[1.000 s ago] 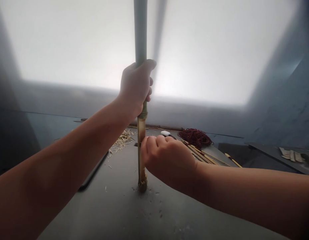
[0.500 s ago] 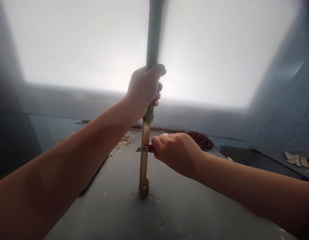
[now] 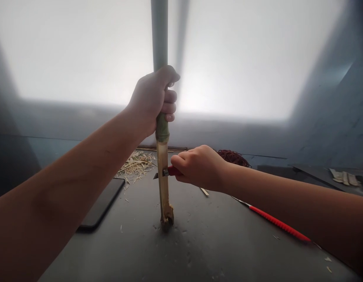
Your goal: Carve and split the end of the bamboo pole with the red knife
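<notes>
A green bamboo pole (image 3: 160, 35) is held upright near the middle of a grey table (image 3: 125, 250), its lower end rested on the tabletop. Below a ringed joint, the green skin gives way to a pale, opened stretch, and the bottom is left ragged and brown. Above the joint, the pole is gripped by the left hand (image 3: 154, 94), its fingers clamped around the green stem. Lower down, a short knife with a dark red handle (image 3: 175, 171) is held in the right hand (image 3: 199, 166), the fingers closed on the handle. The blade is set across the pale stretch, its tip seen to the left of the pole.

On the left, a heap of thin pale shavings (image 3: 139, 162) is spread beyond a flat black-edged panel (image 3: 103, 207), partly hidden by the left forearm. Beyond the right hand, a tangled dark red cord bundle (image 3: 233, 157) is partly covered. Nearer, on the right, a slender tool with a bright red ridged handle (image 3: 278, 223) is laid beside the right forearm.
</notes>
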The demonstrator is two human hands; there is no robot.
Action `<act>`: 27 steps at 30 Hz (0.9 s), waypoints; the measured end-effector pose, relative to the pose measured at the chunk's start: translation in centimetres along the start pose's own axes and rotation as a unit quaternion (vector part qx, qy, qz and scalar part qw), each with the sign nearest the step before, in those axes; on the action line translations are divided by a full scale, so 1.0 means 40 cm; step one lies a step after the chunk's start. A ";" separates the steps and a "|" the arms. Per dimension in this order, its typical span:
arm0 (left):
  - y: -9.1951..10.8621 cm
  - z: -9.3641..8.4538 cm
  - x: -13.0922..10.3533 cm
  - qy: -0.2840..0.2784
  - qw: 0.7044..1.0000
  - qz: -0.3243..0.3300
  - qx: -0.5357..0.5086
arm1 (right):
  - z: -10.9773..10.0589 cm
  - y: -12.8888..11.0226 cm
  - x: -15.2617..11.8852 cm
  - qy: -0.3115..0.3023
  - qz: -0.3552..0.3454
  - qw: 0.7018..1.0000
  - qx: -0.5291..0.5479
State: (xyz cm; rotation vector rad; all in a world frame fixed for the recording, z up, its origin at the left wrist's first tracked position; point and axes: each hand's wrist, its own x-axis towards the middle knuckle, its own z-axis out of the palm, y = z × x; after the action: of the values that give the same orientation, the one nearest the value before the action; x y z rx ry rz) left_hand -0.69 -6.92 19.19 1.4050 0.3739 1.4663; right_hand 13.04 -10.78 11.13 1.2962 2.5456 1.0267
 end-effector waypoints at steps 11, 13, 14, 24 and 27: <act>0.008 -0.019 0.003 -0.034 0.997 -0.055 -0.050 | 0.015 0.014 0.008 0.016 -0.016 0.999 0.033; 0.011 -0.019 0.001 -0.032 0.992 -0.082 -0.086 | 0.017 0.016 0.007 0.017 -0.017 0.999 0.036; 0.012 -0.019 0.000 -0.031 0.990 -0.093 -0.099 | 0.017 0.016 0.007 0.018 -0.017 0.999 0.036; 0.018 -0.024 -0.001 -0.054 0.983 -0.120 -0.127 | 0.021 0.020 0.005 0.030 -0.014 0.999 0.034; 0.019 -0.025 -0.003 -0.052 0.981 -0.130 -0.136 | 0.025 0.024 0.005 0.041 -0.022 0.998 0.043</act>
State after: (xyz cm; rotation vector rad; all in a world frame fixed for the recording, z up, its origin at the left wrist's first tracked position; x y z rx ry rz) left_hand -1.93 -6.91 19.44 1.1598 0.2676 1.1776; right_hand 13.95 -9.69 10.99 1.2364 2.6932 0.9923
